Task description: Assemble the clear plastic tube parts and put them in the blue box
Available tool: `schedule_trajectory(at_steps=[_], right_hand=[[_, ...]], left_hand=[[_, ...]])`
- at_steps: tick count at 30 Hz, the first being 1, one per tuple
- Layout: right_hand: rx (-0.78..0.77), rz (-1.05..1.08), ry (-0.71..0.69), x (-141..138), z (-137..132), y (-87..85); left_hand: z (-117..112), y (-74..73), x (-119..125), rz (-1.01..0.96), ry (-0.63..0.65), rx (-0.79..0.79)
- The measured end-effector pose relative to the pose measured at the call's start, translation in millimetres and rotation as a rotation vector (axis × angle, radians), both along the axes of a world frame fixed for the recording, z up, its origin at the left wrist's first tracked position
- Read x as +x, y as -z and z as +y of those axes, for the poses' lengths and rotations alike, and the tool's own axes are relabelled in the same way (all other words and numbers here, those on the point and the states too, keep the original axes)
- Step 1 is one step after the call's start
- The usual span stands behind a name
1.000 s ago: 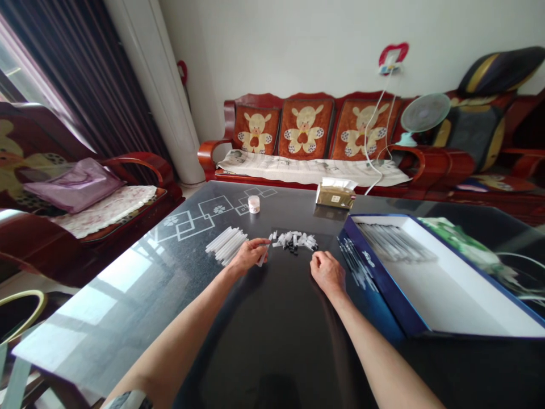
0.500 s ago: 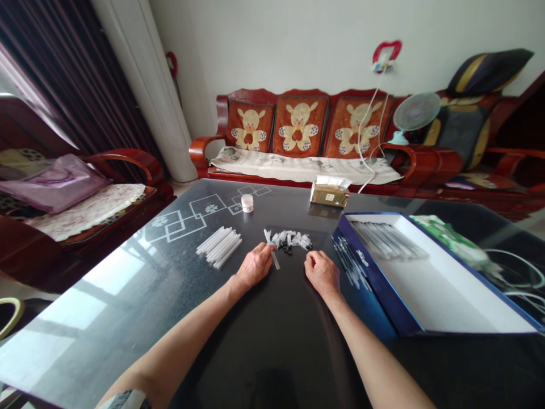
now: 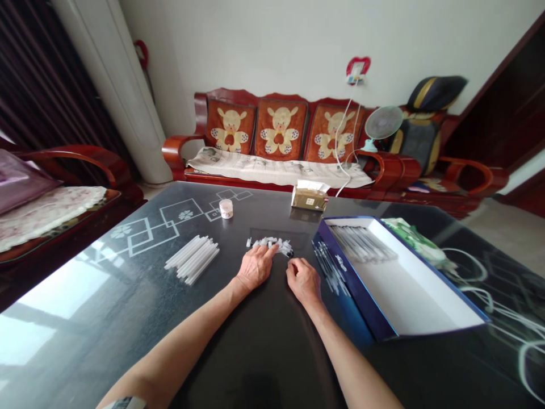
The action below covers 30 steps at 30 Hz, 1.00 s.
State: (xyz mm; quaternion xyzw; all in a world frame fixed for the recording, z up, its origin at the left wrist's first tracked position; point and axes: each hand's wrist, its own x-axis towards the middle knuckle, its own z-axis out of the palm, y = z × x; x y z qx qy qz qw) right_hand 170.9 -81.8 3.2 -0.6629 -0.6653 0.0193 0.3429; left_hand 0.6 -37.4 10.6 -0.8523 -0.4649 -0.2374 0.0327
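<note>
The dark worktop (image 3: 264, 341) has open room near and left of the hands. A blue box (image 3: 347, 284) lies right, its edge just beside the right hand (image 3: 303, 279). White tubes (image 3: 192, 259) lie left, well apart. The left hand (image 3: 255, 266) rests flat, grip open, fingertips on the small parts (image 3: 275, 245). The right grip is curled closed; its contents cannot be told.

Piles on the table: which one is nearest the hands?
The small heap of short white and black pieces, right at the fingertips of the left hand. The bundle of long white tubes lies apart, further left.
</note>
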Motion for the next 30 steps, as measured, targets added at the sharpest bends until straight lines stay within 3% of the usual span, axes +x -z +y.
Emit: schedule_trajectory(at_steps=[8,12,15,19,23,30], right_hand=[[0.056,0.142,-0.037,6.7,4.8,6.5],[0.093,0.198,-0.012,15.5,6.5,7.0],[0.047,0.069,0.019,28.2,8.9,-5.7],[-0.155,-0.243,0.235,44.8,10.9,-24.1],[-0.377,-0.407,0.323,48.6,3.7,-21.3],[-0.216,-0.339,0.25,45.7,-11.3,-13.8]], left_hand=[[12.3,6.4,-10.2,-0.1,-0.074,0.033],[15.3,7.6,-14.0,-0.14,-0.044,0.058],[16.0,8.8,-12.3,-0.153,-0.013,0.062],[16.4,10.1,-11.1,-0.177,-0.014,0.137],[17.0,11.6,-10.9,-0.19,0.009,0.212],[18.2,13.2,-10.6,-0.2,0.018,0.224]])
